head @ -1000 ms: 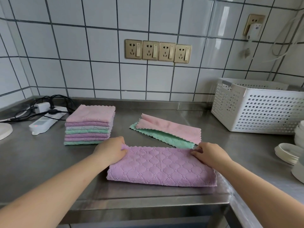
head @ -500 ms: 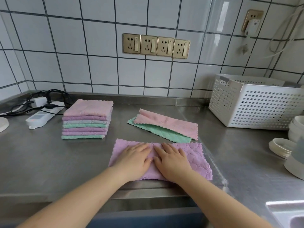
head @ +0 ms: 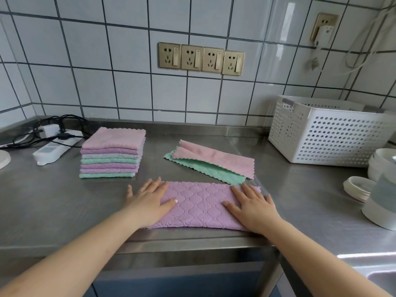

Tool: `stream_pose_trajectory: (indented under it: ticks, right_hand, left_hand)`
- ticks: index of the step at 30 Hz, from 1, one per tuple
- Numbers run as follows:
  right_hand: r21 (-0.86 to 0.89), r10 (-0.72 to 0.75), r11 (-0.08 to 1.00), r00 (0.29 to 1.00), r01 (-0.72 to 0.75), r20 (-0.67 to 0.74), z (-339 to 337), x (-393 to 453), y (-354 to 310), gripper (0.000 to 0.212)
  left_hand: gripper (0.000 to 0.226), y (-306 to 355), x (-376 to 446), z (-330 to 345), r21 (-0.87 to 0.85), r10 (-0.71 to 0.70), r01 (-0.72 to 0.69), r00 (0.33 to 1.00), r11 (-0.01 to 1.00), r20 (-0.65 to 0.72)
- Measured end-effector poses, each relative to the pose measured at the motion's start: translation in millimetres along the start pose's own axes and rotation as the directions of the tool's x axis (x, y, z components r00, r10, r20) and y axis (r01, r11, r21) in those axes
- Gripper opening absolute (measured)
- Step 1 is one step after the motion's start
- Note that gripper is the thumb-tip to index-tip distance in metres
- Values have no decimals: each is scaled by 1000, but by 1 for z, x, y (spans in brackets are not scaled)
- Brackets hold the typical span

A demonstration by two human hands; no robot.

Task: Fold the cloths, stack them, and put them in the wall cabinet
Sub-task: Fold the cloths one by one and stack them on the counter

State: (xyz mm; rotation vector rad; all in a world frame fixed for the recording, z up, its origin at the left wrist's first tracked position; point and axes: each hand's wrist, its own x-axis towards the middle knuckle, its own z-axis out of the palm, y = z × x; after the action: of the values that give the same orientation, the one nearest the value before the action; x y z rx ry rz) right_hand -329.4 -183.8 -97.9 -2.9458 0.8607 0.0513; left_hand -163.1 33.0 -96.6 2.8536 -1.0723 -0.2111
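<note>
A purple quilted cloth [head: 198, 205], folded into a long strip, lies near the front edge of the steel counter [head: 53, 206]. My left hand [head: 147, 200] presses flat on its left end, and my right hand [head: 251, 205] presses flat on its right end, fingers straight. Behind it a pink cloth [head: 216, 158] lies folded over a green cloth [head: 220, 175], both slanted. To the left stands a neat stack of folded cloths [head: 111, 154] in pink, purple, grey and green. The wall cabinet is out of view.
A white perforated basket [head: 325, 133] stands at the back right. White lids [head: 356, 188] and a white container [head: 383, 194] sit at the right edge. A power strip [head: 55, 146] with black cables lies at the back left. A sink corner [head: 375, 273] shows lower right.
My hands, side by side on the middle of the purple cloth half a second ago, have slid apart to its two ends, flattening it. The other cloths have not moved.
</note>
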Motion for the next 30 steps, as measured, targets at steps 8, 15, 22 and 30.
stream_pose_trajectory:
  ticks: [8, 15, 22, 30]
  right_hand:
    - [-18, -91, 996, 982, 89, -166, -21, 13, -13, 41]
    - [241, -156, 955, 983, 174, -93, -28, 49, -68, 31]
    - [35, -214, 975, 972, 219, -100, -23, 59, -72, 27]
    - [10, -201, 980, 979, 200, 37, -39, 28, -53, 21]
  left_hand:
    - [40, 32, -30, -12, 58, 312, -308, 908, 950, -281]
    - [27, 89, -66, -4, 121, 526, -513, 812, 850, -254]
    - [30, 69, -55, 8, 380, 529, -415, 804, 827, -273]
    - [18, 4, -62, -3, 463, 557, -380, 757, 801, -342]
